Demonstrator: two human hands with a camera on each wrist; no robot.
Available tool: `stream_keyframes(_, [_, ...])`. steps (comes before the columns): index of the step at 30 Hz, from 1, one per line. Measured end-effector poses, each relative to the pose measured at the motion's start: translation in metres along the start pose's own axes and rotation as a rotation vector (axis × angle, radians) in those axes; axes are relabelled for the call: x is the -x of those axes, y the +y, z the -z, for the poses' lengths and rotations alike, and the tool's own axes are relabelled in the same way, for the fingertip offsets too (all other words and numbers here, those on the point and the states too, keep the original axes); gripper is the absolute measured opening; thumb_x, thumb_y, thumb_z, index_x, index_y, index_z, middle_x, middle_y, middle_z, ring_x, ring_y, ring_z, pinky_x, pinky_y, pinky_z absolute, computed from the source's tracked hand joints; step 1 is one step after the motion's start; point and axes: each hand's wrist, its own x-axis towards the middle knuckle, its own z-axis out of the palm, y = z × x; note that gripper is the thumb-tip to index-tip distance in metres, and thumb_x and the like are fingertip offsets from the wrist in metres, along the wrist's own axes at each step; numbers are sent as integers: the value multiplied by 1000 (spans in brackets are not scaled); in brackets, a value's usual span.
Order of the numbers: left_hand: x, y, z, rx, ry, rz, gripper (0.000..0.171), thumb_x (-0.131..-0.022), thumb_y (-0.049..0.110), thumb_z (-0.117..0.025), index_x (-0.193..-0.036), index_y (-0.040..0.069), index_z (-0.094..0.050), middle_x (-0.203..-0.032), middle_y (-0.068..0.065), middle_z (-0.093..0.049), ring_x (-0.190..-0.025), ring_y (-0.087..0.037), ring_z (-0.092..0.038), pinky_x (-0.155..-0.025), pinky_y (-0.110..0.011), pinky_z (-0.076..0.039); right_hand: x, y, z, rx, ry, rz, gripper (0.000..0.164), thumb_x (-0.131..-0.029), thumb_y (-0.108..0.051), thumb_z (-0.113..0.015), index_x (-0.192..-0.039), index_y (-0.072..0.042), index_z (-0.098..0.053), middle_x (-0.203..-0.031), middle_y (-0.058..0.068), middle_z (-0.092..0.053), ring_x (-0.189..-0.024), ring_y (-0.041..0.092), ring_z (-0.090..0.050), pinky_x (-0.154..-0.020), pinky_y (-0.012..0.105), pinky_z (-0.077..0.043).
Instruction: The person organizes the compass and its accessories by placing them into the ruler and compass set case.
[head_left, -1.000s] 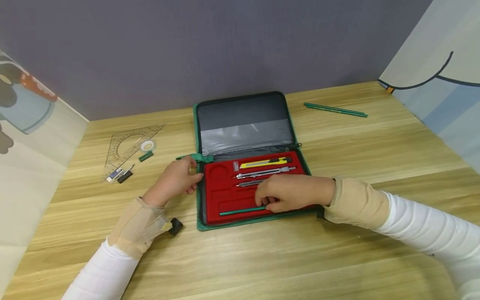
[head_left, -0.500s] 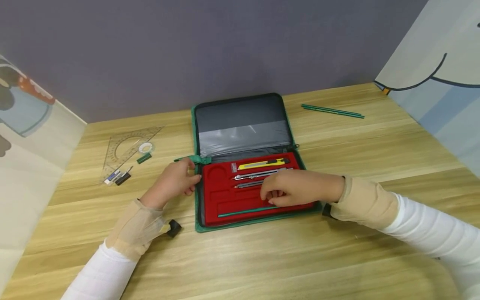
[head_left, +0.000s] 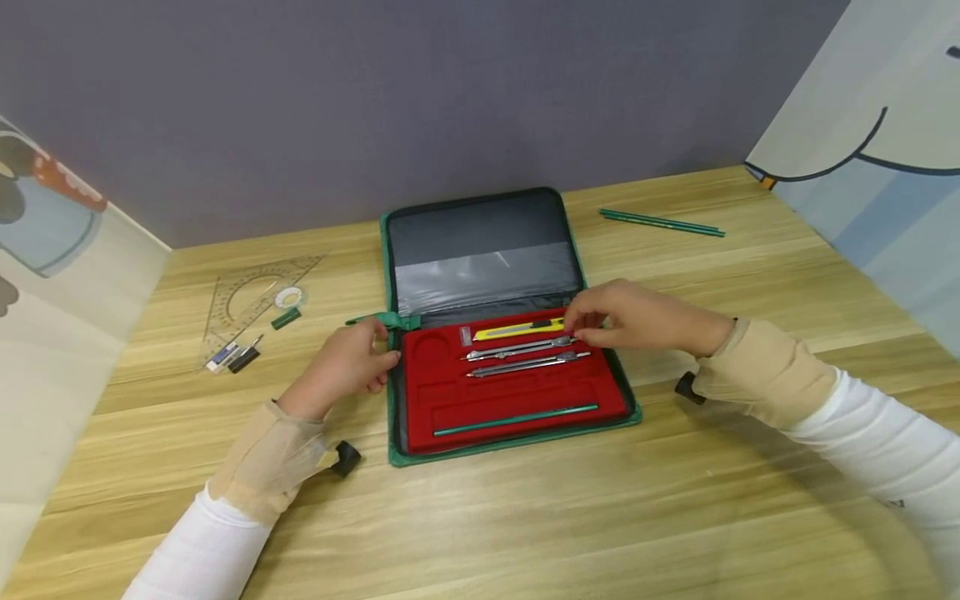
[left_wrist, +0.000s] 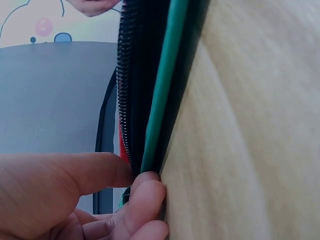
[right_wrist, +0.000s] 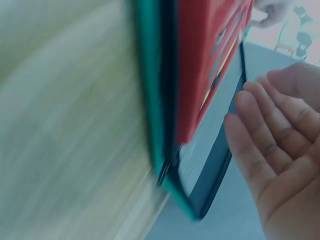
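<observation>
The right hand (head_left: 637,318), fingers loose and empty, has moved off the green pencil (head_left: 516,420), seemingly stowed in the red tray (head_left: 431,372), while the left hand (head_left: 341,367) pinches the case's edge (left_wrist: 159,90).

Honestly can't read a single word or number from where I'm standing. There's tiny print along the pair of green pencils (head_left: 662,223), scale marks on the clear set square (head_left: 234,287), and a label on the little blue-and-white block (head_left: 222,357), all too small. Dark mark (head_left: 896,503) on the right sleeve (head_left: 877,442) too, no idea what it says.
</observation>
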Motion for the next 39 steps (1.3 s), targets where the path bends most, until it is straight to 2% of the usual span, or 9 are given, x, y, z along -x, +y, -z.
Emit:
stream_keyframes(5, [1, -1, 0, 1, -6, 6, 35, -92, 14, -57, -118, -7, -44, -63, -7, -63, -50, -12, -60, -52, -27, -53, 4, 19, 10, 39, 47, -69, 11, -87, -1, -63, -95, -7, -68, -90, 0, -67, -77, 8, -60, -69, 31, -53])
stream_keyframes(13, [0, 0, 1, 7, -9, 3, 35, -93, 14, -57, -118, -6, -44, -64, -7, -64, -50, -12, -60, -52, -26, -53, 13, 54, 26, 120, 67, -205, 12, -86, 2, -60, -93, -4, -67, -86, 3, -67, -76, 14, -61, -67, 31, -52])
stream_keyframes(21, [0, 2, 1, 9, -13, 4, 35, -93, 13, -56, -119, -7, -43, -64, -8, -64, -51, -13, -60, -52, -26, -53, 24, 88, 38, 208, 133, -313, 7, -87, -2, -62, -93, -2, -65, -84, 7, -66, -75, 22, -62, -67, 38, -51])
stream_keyframes(29, [1, 3, 0, 19, -18, 13, 36, -93, 13, -56, -119, -6, -43, -65, -8, -64, -52, -13, -60, -51, -26, -53, 31, 112, 49, 195, 151, -427, 12, -86, -1, -61, -97, 3, -64, -88, 16, -67, -81, 30, -63, -73, 45, -51])
stream_keyframes(39, [1, 4, -1, 15, -19, 6, 36, -94, 14, -56, -120, -6, -43, -65, -8, -64, -52, -13, -61, -52, -26, -52, 37, 132, 59, 225, 183, -460, 14, -86, -1, -60, -96, 8, -62, -88, 25, -65, -81, 36, -62, -73, 49, -50])
